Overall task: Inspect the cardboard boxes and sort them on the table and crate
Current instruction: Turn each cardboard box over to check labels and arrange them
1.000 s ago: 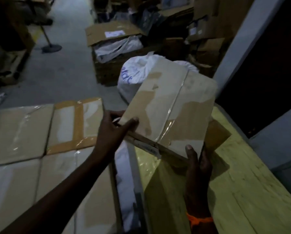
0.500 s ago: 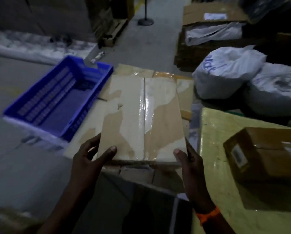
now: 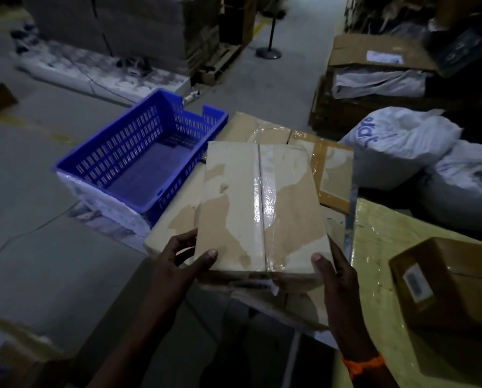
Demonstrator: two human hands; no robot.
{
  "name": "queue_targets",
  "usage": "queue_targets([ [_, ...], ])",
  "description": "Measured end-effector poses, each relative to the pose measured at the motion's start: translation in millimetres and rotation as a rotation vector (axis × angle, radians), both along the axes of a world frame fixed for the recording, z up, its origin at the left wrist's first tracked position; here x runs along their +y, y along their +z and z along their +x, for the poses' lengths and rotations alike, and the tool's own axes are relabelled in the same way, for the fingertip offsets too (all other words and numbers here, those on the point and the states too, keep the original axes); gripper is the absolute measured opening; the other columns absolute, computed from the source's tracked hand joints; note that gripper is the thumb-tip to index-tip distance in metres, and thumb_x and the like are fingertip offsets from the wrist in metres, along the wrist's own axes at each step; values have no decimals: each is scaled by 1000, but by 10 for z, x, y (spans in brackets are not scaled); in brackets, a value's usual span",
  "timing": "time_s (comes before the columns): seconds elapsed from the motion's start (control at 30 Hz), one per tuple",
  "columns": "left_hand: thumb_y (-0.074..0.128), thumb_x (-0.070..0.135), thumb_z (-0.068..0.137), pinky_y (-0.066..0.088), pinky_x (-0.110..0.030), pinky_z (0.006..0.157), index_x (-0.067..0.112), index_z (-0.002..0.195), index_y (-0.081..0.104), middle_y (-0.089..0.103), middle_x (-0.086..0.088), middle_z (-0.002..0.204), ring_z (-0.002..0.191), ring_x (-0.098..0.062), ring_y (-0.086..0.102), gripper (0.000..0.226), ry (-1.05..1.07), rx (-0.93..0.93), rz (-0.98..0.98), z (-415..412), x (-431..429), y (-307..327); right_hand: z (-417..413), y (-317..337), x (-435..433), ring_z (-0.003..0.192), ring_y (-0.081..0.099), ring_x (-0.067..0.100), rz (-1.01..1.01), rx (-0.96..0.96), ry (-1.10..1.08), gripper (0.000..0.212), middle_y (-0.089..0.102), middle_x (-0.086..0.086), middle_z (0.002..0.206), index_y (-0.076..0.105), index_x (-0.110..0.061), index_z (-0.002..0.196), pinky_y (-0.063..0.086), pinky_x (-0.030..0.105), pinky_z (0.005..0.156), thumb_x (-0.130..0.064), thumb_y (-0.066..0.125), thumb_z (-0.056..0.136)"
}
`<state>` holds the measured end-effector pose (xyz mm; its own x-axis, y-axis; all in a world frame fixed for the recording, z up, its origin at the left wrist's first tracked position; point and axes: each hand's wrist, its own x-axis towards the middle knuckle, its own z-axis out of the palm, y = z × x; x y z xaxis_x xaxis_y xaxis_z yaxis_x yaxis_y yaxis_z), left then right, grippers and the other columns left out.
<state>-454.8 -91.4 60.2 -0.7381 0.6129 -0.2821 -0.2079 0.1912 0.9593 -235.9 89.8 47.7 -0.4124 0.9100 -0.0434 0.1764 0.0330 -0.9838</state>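
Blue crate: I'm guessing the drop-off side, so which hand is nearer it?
Left. The left hand grips the box just short of the crate; the right hand grips its other corner, farther right.

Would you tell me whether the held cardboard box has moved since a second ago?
Yes. The cardboard box has shifted left, off the yellow table, and is now held over the taped cartons beside the blue crate.

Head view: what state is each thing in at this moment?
Taped box: sealed, surface torn, held in the air.
Left hand: grips box's near left corner.
Right hand: grips its near right corner.
Crate: upright, nothing inside.
Brown box: closed, resting on table.
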Motion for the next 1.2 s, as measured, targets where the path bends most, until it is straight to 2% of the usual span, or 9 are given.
queue_targets([
  [0.17, 76, 34, 85, 54, -20, 72, 35, 120, 66, 71, 11, 117, 107, -8, 68, 36, -16, -35, -7, -157, 75, 41, -3, 52, 211, 116, 67, 8, -35, -16, 19, 51, 73, -13, 123, 62, -28, 139, 54, 32, 96, -42, 75, 91],
  [0.37, 73, 34, 90, 54, -26, 82, 27, 141, 54, 58, 6, 136, 111, -10, 62, 55, -99, 27, -22, -579, 530, 157, -344, 228, 841, 116, 70, 17, -160, 17, 127, 45, 76, -3, 122, 67, -22, 132, 57, 39, 100, -36, 72, 90],
  [0.53, 70, 25, 94, 58, -29, 71, 38, 131, 57, 67, 8, 119, 100, -12, 68, 41, -163, -29, 27, -649, 881, 340, -691, 234, 1140, 114, 70, 28, -155, 56, 214, 46, 74, 14, 121, 66, -18, 134, 54, 44, 100, -35, 76, 93],
  [0.6, 71, 25, 93, 58, -33, 80, 41, 129, 57, 67, 8, 123, 108, -15, 67, 42, -173, 30, 38, -642, 893, 357, -770, 266, 1097, 107, 73, 30, -97, 80, 213, 28, 77, 8, 111, 69, -22, 128, 60, 42, 90, -24, 68, 100],
  [0.73, 78, 21, 83, 56, -22, 76, 42, 131, 58, 70, 21, 115, 108, -3, 66, 56, -133, 108, 133, -674, 830, 522, -792, 376, 1053, 113, 72, 24, 4, 130, 190, 44, 74, -1, 124, 61, -30, 140, 59, 53, 95, -22, 70, 98],
  [0.9, 92, 36, 53, 53, -32, 90, 38, 129, 60, 69, 16, 124, 117, -3, 63, 83, -60, 186, 226, -762, 778, 686, -756, 683, 986, 122, 67, 25, 101, 345, 82, 48, 70, 2, 132, 59, -24, 141, 55, 48, 97, -8, 68, 97],
  [1.0, 89, 33, 55, 52, -40, 96, 30, 124, 63, 70, 7, 126, 120, -11, 64, 74, -20, 170, 303, -724, 721, 647, -703, 812, 848, 115, 69, 26, 27, 513, 2, 31, 72, 4, 124, 69, -28, 123, 57, 38, 89, -38, 70, 94],
  [1.1, 90, 29, 63, 54, -38, 90, 15, 120, 64, 73, -4, 120, 118, -24, 66, 64, -13, 100, 324, -634, 632, 512, -650, 810, 720, 96, 71, 13, -21, 539, -2, 60, 75, -1, 107, 76, -35, 101, 57, 25, 73, -76, 83, 59],
  [1.2, 92, 64, 47, 52, -38, 82, 15, 108, 67, 77, 0, 104, 107, -23, 70, 82, 39, -32, 333, -566, 567, 379, -634, 579, 685, 102, 69, 18, -75, 521, -42, 43, 72, 12, 114, 74, -25, 103, 58, 24, 72, -61, 74, 79],
])
